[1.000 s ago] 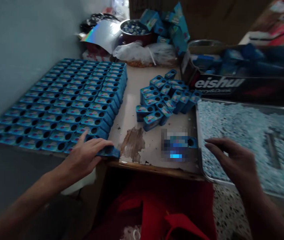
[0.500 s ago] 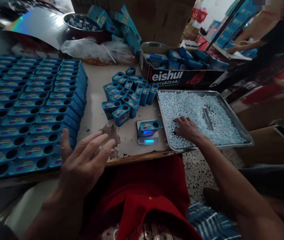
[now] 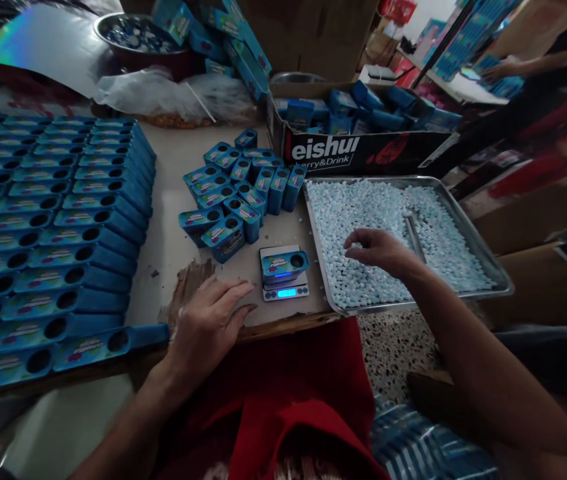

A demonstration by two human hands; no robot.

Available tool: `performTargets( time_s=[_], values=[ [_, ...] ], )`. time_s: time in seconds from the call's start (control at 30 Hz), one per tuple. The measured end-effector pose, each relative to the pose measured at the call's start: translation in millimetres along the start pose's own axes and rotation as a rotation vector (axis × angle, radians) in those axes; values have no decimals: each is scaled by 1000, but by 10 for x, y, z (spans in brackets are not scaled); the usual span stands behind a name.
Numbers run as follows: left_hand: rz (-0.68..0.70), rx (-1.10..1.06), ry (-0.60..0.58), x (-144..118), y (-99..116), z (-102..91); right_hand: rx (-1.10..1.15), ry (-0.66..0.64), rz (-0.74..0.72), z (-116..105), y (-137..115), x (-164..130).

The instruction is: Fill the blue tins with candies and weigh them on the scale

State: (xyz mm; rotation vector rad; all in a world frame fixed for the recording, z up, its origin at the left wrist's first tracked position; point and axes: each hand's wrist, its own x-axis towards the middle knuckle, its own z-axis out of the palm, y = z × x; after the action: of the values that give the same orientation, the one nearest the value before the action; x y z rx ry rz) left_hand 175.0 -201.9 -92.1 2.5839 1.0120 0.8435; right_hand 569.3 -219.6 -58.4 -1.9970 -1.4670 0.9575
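Observation:
Above the metal tray (image 3: 506, 283) my right hand (image 3: 380, 253) is closed, with a few pale candies (image 3: 356, 246) showing between thumb and fingertips. Small pale-blue candies (image 3: 363, 207) fill the tray. My left hand (image 3: 213, 317) rests by the table's front edge, its fingers stretched out and holding nothing. Between the hands, a small digital scale (image 3: 269, 294) with a lit display carries an upright blue candy box (image 3: 283, 264) with a round hole in its top. Just behind the left hand stand several loose boxes of the same kind (image 3: 226, 237).
Tight rows of blue boxes (image 3: 73, 237) cover the table's left side. A black carton (image 3: 333, 150) of blue packs stands behind the tray. A metal scoop (image 3: 414, 238) lies among the candies. At the back are a bowl (image 3: 138, 43) and plastic bag (image 3: 163, 97); another person's arm (image 3: 533, 67) shows upper right.
My right hand has risen from the candies and closed on a few. My left hand has moved right and down onto the table edge near the scale. The view has shifted slightly.

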Motion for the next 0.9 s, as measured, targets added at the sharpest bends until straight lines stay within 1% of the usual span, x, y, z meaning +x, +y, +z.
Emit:
performTargets(
  time_s=[0.07, 0.17, 0.27, 0.37, 0.47, 0.53, 0.6, 0.77, 0.9],
  values=[
    [3, 11, 4, 128, -10, 88, 10, -21, -75, 14, -263, -33],
    [14, 23, 26, 201, -70, 134, -18, -128, -225, 27, -681, -88],
    [-21, 2, 33, 144, -145, 122, -115, -235, -366, 94, -1012, -121],
    [-90, -12, 39, 47, -193, 98, -249, -271, -512, 199, -1208, -111],
    [-130, -19, 38, -13, -219, 81, -407, -297, -582, 281, -1301, -75],
    [-132, -14, 22, -26, -240, 72, -475, -298, -569, 311, -1329, -55],
    [-130, -6, 11, -30, -270, 64, -484, -277, -540, 325, -1338, -42],
    [-148, -15, -4, -40, -339, 61, -341, -224, -467, 355, -1316, -30],
    [-174, -27, -22, -29, -322, 62, -203, -225, -424, 417, -1286, -7]
  ],
)
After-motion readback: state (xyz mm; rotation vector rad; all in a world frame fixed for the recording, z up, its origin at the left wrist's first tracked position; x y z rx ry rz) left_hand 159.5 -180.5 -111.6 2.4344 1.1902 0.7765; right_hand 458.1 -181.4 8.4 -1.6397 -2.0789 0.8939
